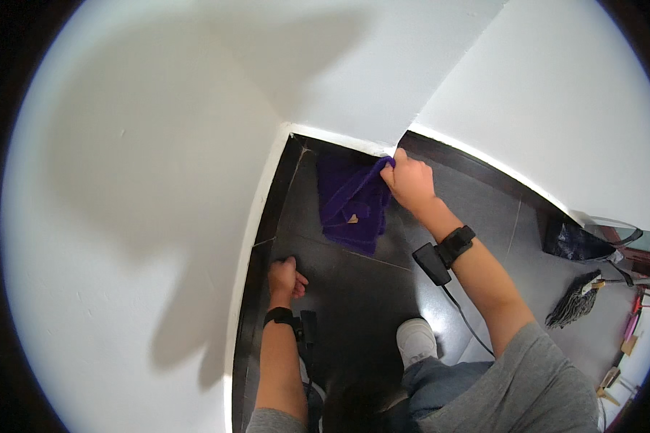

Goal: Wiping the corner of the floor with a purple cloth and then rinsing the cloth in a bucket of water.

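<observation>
My right hand [414, 181] grips the upper corner of a purple cloth [352, 200] at the outer corner of the white wall, just above the dark skirting [346, 149]. The rest of the cloth hangs in folds over the dark tiled floor, with a small pale tag [352, 218] on it. Whether its lower end touches the tiles I cannot tell. My left hand [286, 279] is lower down near the left skirting [262, 224], its fingers curled and nothing visible in them. Each wrist wears a black strap with a device; a cable runs from the right one.
White walls [141, 189] meet in a corner at the left and ahead. To the right lie a mop head [577, 300] with grey strands and a black bag [574, 241]. My white shoe [416, 341] stands on the tiles [352, 292].
</observation>
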Tool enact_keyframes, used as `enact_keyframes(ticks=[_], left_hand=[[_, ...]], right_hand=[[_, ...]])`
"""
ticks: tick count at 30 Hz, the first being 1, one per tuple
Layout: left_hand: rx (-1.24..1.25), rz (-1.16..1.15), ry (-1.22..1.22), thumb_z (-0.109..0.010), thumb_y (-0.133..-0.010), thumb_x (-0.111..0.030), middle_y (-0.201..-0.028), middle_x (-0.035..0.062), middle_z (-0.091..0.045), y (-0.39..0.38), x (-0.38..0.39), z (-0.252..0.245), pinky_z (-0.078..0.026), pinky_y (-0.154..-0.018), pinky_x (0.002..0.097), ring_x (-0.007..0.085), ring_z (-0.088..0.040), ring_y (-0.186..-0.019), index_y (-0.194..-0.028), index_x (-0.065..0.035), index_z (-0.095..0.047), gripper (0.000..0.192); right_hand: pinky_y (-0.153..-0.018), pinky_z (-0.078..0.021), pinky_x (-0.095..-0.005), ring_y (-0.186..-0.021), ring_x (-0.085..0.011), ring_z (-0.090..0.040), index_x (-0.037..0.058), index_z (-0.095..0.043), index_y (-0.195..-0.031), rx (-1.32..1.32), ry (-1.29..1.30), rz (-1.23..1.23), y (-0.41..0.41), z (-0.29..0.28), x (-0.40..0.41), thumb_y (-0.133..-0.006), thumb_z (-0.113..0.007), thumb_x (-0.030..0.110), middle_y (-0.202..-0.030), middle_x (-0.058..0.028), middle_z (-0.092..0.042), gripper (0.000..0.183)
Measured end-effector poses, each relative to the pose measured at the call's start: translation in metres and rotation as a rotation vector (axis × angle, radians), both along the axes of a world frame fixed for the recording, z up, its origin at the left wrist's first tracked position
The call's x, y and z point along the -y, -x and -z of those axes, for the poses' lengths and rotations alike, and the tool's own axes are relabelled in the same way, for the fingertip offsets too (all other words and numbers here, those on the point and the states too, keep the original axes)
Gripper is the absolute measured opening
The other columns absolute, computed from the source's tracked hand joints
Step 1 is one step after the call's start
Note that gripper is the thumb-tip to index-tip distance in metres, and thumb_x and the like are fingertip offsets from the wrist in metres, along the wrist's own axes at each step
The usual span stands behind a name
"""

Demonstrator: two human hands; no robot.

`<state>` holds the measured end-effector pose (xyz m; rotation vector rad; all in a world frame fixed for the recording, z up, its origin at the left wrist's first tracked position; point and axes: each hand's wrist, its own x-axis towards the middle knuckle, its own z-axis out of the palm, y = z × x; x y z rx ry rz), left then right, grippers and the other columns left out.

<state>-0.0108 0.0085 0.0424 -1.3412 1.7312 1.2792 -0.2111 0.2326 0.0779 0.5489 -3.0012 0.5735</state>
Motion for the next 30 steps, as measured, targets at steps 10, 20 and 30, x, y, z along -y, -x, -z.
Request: enact_keyframes(ticks=[10, 20, 30], left_hand=[[0.063, 0.01, 0.0, -0.038, -0.079, -0.033, -0.05, 0.0154, -0.056, 0.002, -0.001, 0.003, -0.045, -0.041, 0.0333, 0.0236, -0.052, -0.039, -0.056, 0.0069, -0.06, 0.051], [0.033, 0.032, 0.023, -0.036, -0.08, -0.035, -0.048, 0.0161, -0.055, -0.002, 0.003, 0.007, -0.044, -0.038, 0.0336, 0.0244, -0.052, -0.037, -0.055, 0.0078, -0.059, 0.055], [0.015, 0.016, 0.04, -0.038, -0.078, -0.026, -0.046, 0.019, -0.053, 0.0, 0.001, 0.013, -0.042, -0.035, 0.0354, 0.0252, -0.048, -0.034, -0.054, 0.01, -0.057, 0.048]], right_hand=[[-0.058, -0.0478, -0.0447, -0.061, -0.0378, -0.059, -0.0013, -0.052, -0.081, 0.034, 0.074, -0.024, 0.002, 0.001, -0.008, -0.077, -0.051, 0.026, -0.063, -0.0212, -0.058, 0.027], [-0.062, -0.0437, -0.046, -0.07, -0.0429, -0.055, -0.0017, -0.05, -0.086, 0.163, 0.369, -0.013, -0.001, -0.001, -0.002, -0.082, -0.047, 0.021, -0.072, -0.0255, -0.057, 0.023], [-0.052, -0.0393, -0.025, -0.06, -0.0117, -0.049, 0.0039, -0.048, -0.082, 0.54, 1.309, 0.743, -0.013, 0.02, 0.0, -0.088, -0.041, 0.015, -0.069, -0.0041, -0.052, 0.015]])
